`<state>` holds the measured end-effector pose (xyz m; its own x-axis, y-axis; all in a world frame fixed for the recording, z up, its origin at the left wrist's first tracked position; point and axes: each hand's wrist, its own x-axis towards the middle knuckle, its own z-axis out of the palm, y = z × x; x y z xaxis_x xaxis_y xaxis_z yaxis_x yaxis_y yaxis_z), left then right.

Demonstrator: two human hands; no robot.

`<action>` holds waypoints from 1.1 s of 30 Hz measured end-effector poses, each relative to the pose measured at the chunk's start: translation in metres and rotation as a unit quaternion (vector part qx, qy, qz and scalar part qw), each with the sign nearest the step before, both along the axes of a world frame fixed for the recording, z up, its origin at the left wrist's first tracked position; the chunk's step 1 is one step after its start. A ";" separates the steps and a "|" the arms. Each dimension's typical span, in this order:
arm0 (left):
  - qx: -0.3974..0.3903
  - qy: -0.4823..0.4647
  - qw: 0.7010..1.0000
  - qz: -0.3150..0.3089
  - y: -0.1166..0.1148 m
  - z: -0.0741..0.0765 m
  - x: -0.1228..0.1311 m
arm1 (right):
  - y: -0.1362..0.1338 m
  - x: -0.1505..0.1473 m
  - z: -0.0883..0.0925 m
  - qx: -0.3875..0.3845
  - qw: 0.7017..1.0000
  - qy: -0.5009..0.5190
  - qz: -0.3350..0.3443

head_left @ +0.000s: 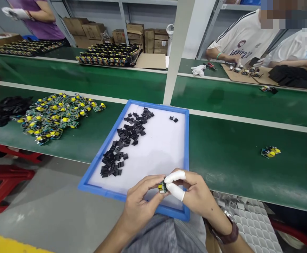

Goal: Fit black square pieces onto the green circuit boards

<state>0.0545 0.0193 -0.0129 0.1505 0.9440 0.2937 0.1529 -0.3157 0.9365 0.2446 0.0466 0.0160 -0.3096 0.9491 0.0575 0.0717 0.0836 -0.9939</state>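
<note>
Between my two hands, above the near end of a blue-rimmed tray (187,140), is a small circuit board (161,187) with a yellow part on it. My left hand (142,198) pinches the board from the left. My right hand (192,189), with white finger cots on thumb and forefinger, closes on its right side. Whether a small black piece sits between those fingertips is hidden. Many small black plastic pieces (132,131) lie along the tray's left side, and two more black pieces (173,119) lie at its far right.
A heap of circuit boards (55,114) and a pile of black sheets (9,109) lie on the green bench (222,140) to the left. One finished-looking board (270,151) rests to the right. Co-workers sit opposite. A red stool (5,179) stands at lower left.
</note>
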 end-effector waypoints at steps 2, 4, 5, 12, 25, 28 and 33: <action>-0.002 -0.005 1.000 -0.002 0.000 0.000 -0.001 | 0.000 0.000 0.004 0.022 1.000 -0.018 0.001; 0.008 -0.007 1.000 -0.004 0.000 0.000 -0.001 | 0.000 0.001 0.007 0.046 0.999 -0.029 0.005; 0.018 -0.006 1.000 -0.006 0.001 0.000 -0.001 | 0.000 0.002 0.008 0.054 0.998 -0.031 0.012; 0.077 0.075 0.993 0.055 0.002 0.007 0.007 | -0.010 0.007 -0.012 -0.027 0.999 0.035 -0.022; 0.187 0.099 0.974 0.083 0.004 0.001 0.013 | -0.017 -0.005 -0.001 0.061 0.997 -0.048 0.017; 0.165 0.104 0.977 0.084 0.002 0.002 0.013 | -0.018 -0.005 -0.006 0.055 0.998 -0.029 0.014; 0.125 0.108 0.981 0.099 0.000 0.001 0.011 | -0.016 -0.005 -0.013 0.043 0.998 0.014 -0.034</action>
<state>0.0650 0.0192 -0.0116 0.0553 0.8638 0.5008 0.4205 -0.4750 0.7730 0.2394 0.0311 0.0026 -0.2411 0.9592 0.1478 0.0530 0.1651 -0.9848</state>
